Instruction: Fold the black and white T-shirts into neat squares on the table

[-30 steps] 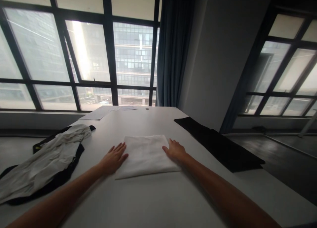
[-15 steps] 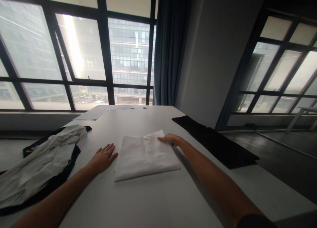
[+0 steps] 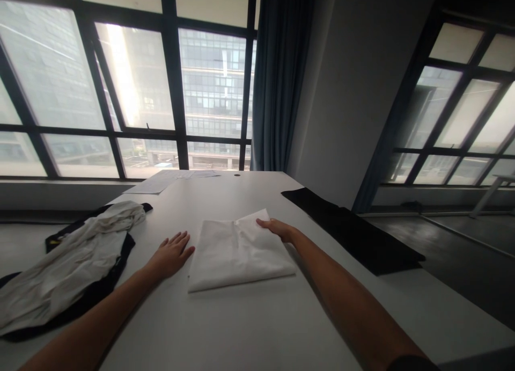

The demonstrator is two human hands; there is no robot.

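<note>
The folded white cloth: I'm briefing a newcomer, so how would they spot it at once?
Find the large white table by the windows. Near its middle, between the left hand and the right hand, lies the folded white cloth. Unlike the crumpled pale cloth to its left and the black piece to its right, it is white and neatly folded.

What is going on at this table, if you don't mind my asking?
A person's right grip pinches the far right corner of a folded white cloth, which looks slightly raised there. The left grip is open, palm down, close beside the cloth's left edge and not holding it. The cloth otherwise lies on the white table, with a crumpled pale garment to the left and black fabric to the right.
</note>
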